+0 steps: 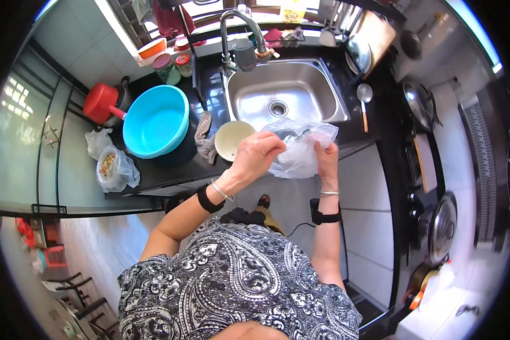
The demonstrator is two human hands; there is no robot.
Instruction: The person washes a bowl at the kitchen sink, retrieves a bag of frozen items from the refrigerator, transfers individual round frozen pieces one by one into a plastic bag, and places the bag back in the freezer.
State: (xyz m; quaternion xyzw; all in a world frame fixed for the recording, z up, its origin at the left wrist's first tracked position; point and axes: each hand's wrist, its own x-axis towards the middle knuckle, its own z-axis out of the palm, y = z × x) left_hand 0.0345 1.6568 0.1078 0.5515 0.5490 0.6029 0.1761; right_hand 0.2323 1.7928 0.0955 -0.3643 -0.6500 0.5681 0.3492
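Note:
A thin translucent plastic bag is stretched between my two hands, in front of the sink's near edge. My left hand pinches its left side with thumb and fingertips. At the bag's right side, my right hand grips the plastic near the upper edge. Something dark shows faintly through the bag's top; I cannot tell what it is. Just left of the bag, a pale round bowl stands on the counter, partly behind my left hand. The steel sink lies beyond, under a curved faucet.
A large blue basin stands left, by a red pot and a bag of food scraps. A crumpled cloth lies beside the bowl. On the right are a ladle and a lidded pan on the stove.

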